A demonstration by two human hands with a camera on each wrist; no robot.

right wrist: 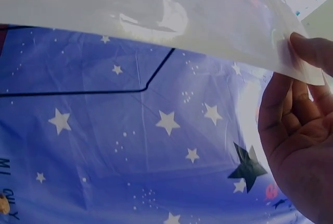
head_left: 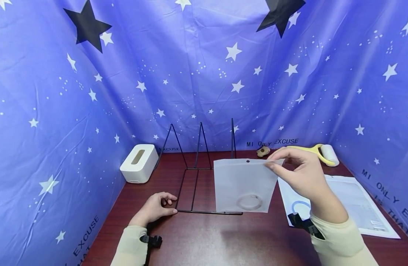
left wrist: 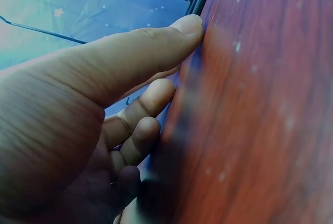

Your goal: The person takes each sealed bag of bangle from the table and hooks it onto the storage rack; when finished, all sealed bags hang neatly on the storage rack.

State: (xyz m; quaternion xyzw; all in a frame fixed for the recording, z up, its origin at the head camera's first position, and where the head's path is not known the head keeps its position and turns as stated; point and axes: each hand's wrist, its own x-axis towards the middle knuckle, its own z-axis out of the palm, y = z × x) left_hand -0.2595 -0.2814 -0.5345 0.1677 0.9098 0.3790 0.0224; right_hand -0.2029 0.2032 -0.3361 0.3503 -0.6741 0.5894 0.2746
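Note:
A black wire rack point(head_left: 194, 192) with upright triangular dividers stands on the table. At its front left corner my left hand point(head_left: 157, 207) holds the frame, the thumb point(left wrist: 179, 28) against the dark bar in the left wrist view and the other fingers curled. My right hand point(head_left: 298, 170) pinches the top right corner of a translucent white plastic bag point(head_left: 244, 177) between thumb and fingers. The bag hangs upright in front of the rack's right part and hides it. A pale ring-shaped object point(head_left: 250, 202) shows near the bag's bottom. In the right wrist view, the bag point(right wrist: 156, 10) stretches leftward from the fingers.
Behind the left hand sits a white tissue box point(head_left: 137, 164). Another, larger white bag point(head_left: 352, 203) lies flat at the right, a blue ring point(head_left: 301, 204) by its left side. A yellow-handled roller point(head_left: 328, 155) and a small brown object point(head_left: 263, 151) lie near the starry curtain point(head_left: 204, 74).

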